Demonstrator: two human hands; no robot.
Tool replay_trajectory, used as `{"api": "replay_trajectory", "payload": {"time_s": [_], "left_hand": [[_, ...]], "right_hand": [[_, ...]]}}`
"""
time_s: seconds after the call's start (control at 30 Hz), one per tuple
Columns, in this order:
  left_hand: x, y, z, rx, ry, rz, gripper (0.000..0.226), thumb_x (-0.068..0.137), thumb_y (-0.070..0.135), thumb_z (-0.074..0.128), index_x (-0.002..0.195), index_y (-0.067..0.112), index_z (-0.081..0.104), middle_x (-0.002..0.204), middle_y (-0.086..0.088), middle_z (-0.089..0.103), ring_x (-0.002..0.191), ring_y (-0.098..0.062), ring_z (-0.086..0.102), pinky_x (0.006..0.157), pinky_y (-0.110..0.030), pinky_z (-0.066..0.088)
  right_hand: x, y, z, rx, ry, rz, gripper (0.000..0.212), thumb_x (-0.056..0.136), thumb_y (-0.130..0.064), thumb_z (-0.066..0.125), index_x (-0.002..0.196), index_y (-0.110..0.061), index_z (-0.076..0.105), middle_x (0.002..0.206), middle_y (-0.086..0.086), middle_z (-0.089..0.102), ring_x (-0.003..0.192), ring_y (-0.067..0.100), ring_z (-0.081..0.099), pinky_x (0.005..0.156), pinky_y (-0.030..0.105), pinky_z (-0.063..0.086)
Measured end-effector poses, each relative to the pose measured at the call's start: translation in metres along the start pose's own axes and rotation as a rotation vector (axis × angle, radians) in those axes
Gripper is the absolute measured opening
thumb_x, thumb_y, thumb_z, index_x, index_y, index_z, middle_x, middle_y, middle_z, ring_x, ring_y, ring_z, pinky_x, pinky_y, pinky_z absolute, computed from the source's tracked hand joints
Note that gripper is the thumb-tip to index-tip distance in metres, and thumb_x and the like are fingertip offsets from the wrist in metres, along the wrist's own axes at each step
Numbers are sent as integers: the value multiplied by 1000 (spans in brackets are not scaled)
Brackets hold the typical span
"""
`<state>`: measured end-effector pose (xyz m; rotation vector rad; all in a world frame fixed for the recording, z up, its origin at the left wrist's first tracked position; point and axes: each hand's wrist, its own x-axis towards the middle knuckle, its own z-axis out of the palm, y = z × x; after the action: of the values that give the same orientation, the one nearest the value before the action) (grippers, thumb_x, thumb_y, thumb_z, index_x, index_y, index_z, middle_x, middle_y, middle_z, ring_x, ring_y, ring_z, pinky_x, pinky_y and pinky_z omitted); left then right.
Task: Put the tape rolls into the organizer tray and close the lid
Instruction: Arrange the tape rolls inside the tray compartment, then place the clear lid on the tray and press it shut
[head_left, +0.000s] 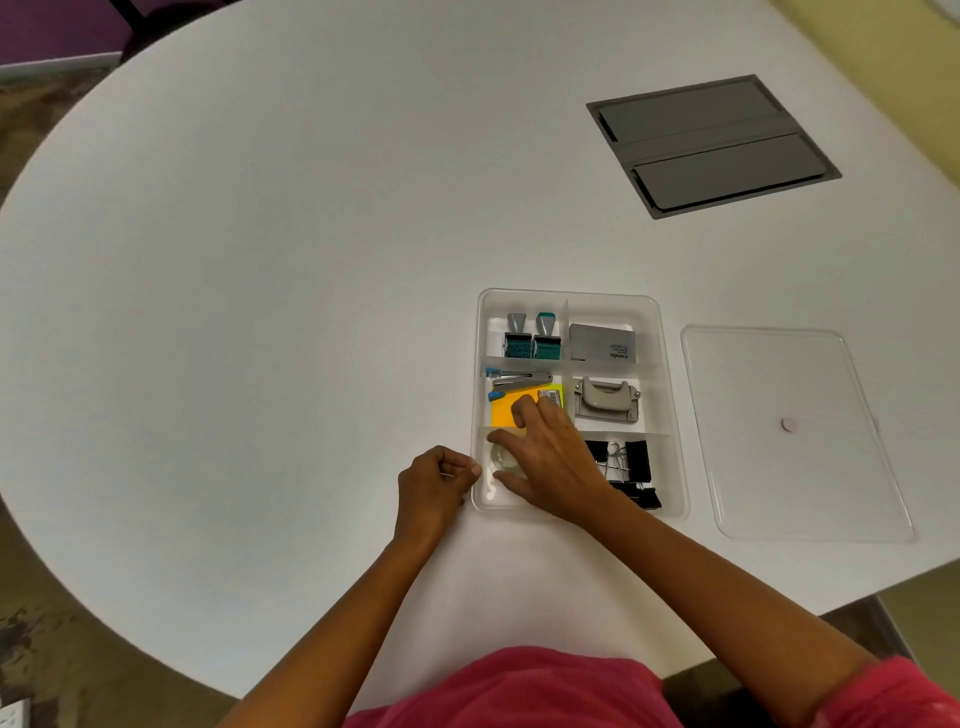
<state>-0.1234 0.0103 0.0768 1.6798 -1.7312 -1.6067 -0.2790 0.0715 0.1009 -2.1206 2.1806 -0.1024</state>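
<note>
The right hand (545, 457) reaches across into the near-left compartment of the organizer tray (670, 395), fingers spread loosely over a clear tape roll (500, 460) that lies flat on the compartment floor; whether the fingers are pinching the roll or only resting on it I cannot tell. The left hand (434, 486) is curled into a narrow pinch against the tray's near-left wall, apparently steadying it, though it may have something thin between thumb and finger that is too small to make out. The other compartments hold two stamps (532, 338), a grey box (602, 342), a stapler (514, 382) beside an orange note pad (511, 408), a hole punch (605, 400) and black binder clips (631, 467). The clear lid (789, 431) lies flat on the bench (260, 260) just to the right of the tray, apart from it. No other tape roll shows on the bench, so the filling looks nearly done and the lid is the step left. The roll should be light, stiff and smooth, easy to lose against clear plastic; gripping across its outer rim, or hooking a finger through the core, would be the surest hold. The lid looks thin, somewhat flexible and slippery, best taken by its two long edges and lowered square so its rim seats all round.
</note>
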Motion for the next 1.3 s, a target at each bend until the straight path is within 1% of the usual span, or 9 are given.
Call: {"api": "replay_trajectory", "payload": {"time_s": [0.17, 0.33, 0.43, 0.53, 0.7, 0.87, 1.03, 1.17, 1.3], "left_hand": [[0, 0, 0, -13, -16, -28, 8, 82, 21, 70, 85, 15, 65, 74, 4, 62, 62, -9, 59, 45, -8, 47], [-4, 0, -1, -18, -58, -62, 21, 83, 25, 69, 96, 9, 64, 79, 0, 62, 65, -12, 59, 47, -17, 51], [-11, -4, -1, -46, -70, -86, 22, 82, 25, 69, 94, 7, 62, 75, 0, 63, 64, -14, 62, 49, -20, 51], [-18, -8, 1, -53, -74, -101, 12, 84, 20, 68, 87, 10, 61, 70, -1, 65, 60, -14, 63, 50, -20, 51], [-24, -9, 3, -89, -40, -107, 8, 86, 16, 65, 85, 8, 64, 65, -4, 66, 57, -14, 63, 48, -19, 52], [-26, -10, 4, -100, -28, -98, 12, 87, 16, 63, 88, 4, 63, 66, -6, 65, 56, -16, 62, 50, -23, 54], [-28, -10, 6, -107, -19, -94, 14, 87, 16, 63, 86, 3, 63, 64, -6, 64, 55, -18, 61, 53, -27, 56], [-30, -9, 6, -107, -10, -87, 14, 88, 18, 63, 85, 4, 62, 63, -5, 63, 54, -18, 61, 52, -25, 55], [-32, -10, 7, -111, 0, -86, 14, 88, 18, 63, 83, 4, 61, 62, -5, 63, 52, -17, 60, 46, -20, 53]], "right_hand": [[-29, 14, -15, 102, 231, 160, 28, 75, -23, 76, 101, -14, 69, 89, 10, 60, 83, 26, 55, 65, 33, 49], [-72, 46, -17, 294, 375, 505, 28, 83, -14, 69, 111, -12, 63, 95, 8, 55, 91, 21, 49, 66, 31, 47], [-100, 67, -10, 353, 476, 730, 26, 87, -11, 63, 112, -14, 59, 95, 6, 52, 91, 18, 47, 68, 27, 39], [-125, 83, 3, 351, 475, 914, 23, 87, -8, 62, 110, -9, 58, 98, 15, 55, 95, 27, 51, 70, 31, 40], [-151, 100, 16, 395, 317, 1110, 32, 84, -14, 70, 106, 0, 51, 101, 23, 59, 97, 37, 53, 75, 40, 46], [-159, 104, 21, 439, 225, 1195, 36, 84, -13, 71, 108, 4, 50, 102, 26, 59, 96, 39, 56, 79, 44, 49], [-157, 99, 23, 289, 113, 1146, 10, 91, -1, 55, 93, 9, 56, 91, 29, 61, 82, 39, 59, 64, 37, 43], [-151, 99, 14, 275, 37, 1134, 5, 82, 3, 60, 85, 6, 57, 83, 25, 60, 73, 33, 56, 58, 30, 36], [-150, 95, 9, 246, 104, 1121, 21, 73, 6, 61, 67, -5, 45, 65, 15, 48, 59, 23, 45, 50, 25, 25]]}}
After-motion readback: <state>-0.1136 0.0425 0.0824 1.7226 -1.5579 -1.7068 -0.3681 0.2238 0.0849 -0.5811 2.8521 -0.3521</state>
